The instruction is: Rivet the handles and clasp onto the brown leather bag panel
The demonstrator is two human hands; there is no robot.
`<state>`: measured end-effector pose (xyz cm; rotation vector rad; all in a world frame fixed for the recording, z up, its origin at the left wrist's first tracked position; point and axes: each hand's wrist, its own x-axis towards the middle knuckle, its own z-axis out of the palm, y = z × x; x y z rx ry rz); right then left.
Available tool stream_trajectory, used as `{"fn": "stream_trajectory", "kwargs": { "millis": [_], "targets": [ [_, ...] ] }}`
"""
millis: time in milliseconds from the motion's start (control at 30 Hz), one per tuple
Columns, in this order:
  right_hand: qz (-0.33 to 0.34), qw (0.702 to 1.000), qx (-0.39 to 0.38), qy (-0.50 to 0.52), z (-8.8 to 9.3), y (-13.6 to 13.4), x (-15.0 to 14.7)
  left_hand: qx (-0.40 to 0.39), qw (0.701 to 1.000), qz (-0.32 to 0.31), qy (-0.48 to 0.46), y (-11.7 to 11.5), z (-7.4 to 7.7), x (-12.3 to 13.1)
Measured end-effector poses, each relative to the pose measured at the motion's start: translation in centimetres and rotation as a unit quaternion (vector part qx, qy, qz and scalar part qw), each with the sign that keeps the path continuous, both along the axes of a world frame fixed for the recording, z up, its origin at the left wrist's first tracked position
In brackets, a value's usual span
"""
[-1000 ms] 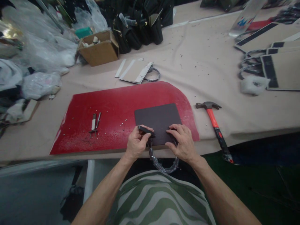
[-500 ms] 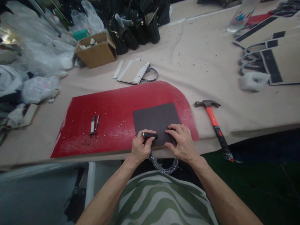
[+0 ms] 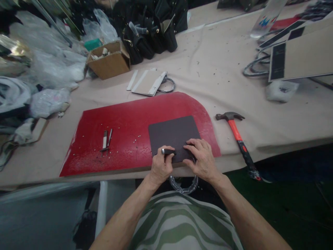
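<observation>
My left hand (image 3: 161, 166) is closed around a short dark punch-like tool with a round metal end (image 3: 168, 151), held low over a dark brown panel (image 3: 171, 133). My right hand (image 3: 201, 158) rests on the panel's right side, its thumb and fingers apart and bent. A plastic-wrapped loop handle (image 3: 184, 190) hangs at the panel's near edge, partly hidden by my hands. Beneath the panel lies a red board (image 3: 125, 121), dotted with small pale bits. Whether the tool's tip touches the panel cannot be made out.
A claw hammer (image 3: 238, 135) lies to the right, its grip over the table edge. On the board's left are a pronged tool (image 3: 104, 142) and a thin metal rod (image 3: 110, 137). Beige panels (image 3: 307, 55), a cardboard box (image 3: 108, 64) and black bags (image 3: 148, 41) stand farther off.
At the far right, a beige panel with a dark strip has shifted left and up. My left hand and its tool have moved slightly right; my right hand stays put.
</observation>
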<state>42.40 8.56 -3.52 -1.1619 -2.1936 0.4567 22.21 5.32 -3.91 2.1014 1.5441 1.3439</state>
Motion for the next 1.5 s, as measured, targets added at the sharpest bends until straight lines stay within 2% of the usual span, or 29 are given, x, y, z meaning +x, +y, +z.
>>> {"fn": "stream_trajectory", "kwargs": {
  "millis": [167,267,400,500,567,633,700,733,800,900,967,1033,1067,1100,1133,1200,1233,1267,1300,1367,1433,1500],
  "targets": [
    [0.026,0.998,-0.006,0.061,0.1,0.0,0.7,0.002,1.0,-0.011,0.013,0.2,-0.1,0.2],
    [0.004,0.994,0.001,0.105,0.8,0.0,2.0,0.015,0.999,-0.024,0.031,0.3,-0.2,0.4],
    [-0.112,0.989,0.059,0.078,1.4,0.2,5.4,0.014,0.999,-0.023,0.037,0.4,-0.1,0.5],
    [-0.242,0.967,0.081,-0.022,1.0,0.6,8.7,-0.004,0.999,-0.023,0.039,0.4,-0.1,0.4],
    [-0.312,0.942,0.031,-0.122,0.6,0.7,10.6,-0.01,0.999,-0.03,0.039,0.5,-0.2,0.3],
    [-0.348,0.913,-0.053,-0.204,0.5,1.0,12.0,-0.016,0.999,-0.039,0.033,0.6,-0.4,0.3],
    [-0.372,0.891,-0.151,-0.214,0.6,1.6,12.8,-0.024,0.999,-0.042,0.02,0.7,-0.6,0.3],
    [-0.381,0.881,-0.192,-0.202,0.8,2.1,13.1,-0.03,0.999,-0.043,0.014,0.7,-0.6,0.3],
    [-0.396,0.868,-0.282,-0.106,1.5,3.0,13.5,-0.035,0.998,-0.044,0.007,0.7,-0.6,0.5],
    [-0.334,0.849,-0.399,0.089,3.0,4.0,13.3,-0.031,0.998,-0.045,0.006,0.7,-0.5,0.6],
    [-0.277,0.81,-0.467,0.222,4.4,3.9,12.4,-0.029,0.999,-0.045,0.006,0.7,-0.5,0.7],
    [-0.254,0.765,-0.495,0.324,6.2,2.9,10.9,-0.036,0.998,-0.045,0.004,0.7,-0.5,0.8],
    [-0.25,0.755,-0.486,0.362,7.3,2.1,10.1,-0.04,0.998,-0.045,0.003,0.7,-0.5,0.8],
    [-0.248,0.768,-0.459,0.372,8.4,1.2,9.3,-0.042,0.998,-0.045,0.0,0.7,-0.5,0.8],
    [-0.246,0.809,-0.404,0.347,9.5,0.2,8.6,-0.043,0.998,-0.044,-0.003,0.7,-0.6,0.8],
    [-0.222,0.914,-0.245,0.234,11.4,-1.8,7.6,-0.043,0.998,-0.044,-0.007,0.7,-0.6,0.8],
    [-0.195,0.955,-0.148,0.168,12.1,-2.6,7.2,-0.041,0.998,-0.044,-0.007,0.7,-0.6,0.8],
    [-0.157,0.981,-0.056,0.1,12.6,-3.3,6.9,-0.039,0.998,-0.044,-0.007,0.7,-0.7,0.8],
    [-0.112,0.993,0.023,0.034,12.9,-3.8,6.6,-0.035,0.998,-0.044,-0.005,0.8,-0.7,0.8],
    [-0.028,0.989,0.12,-0.084,13.4,-4.3,6.2,-0.024,0.999,-0.045,-0.001,0.8,-0.9,0.8],
    [0.016,0.976,0.146,-0.163,14.1,-4.5,5.8,-0.021,0.999,-0.045,0.0,0.9,-1.0,0.8],
    [0.012,0.975,0.155,-0.162,15.2,-4.6,5.4,-0.027,0.999,-0.044,-0.002,0.9,-1.0,0.8]
  ]
}}
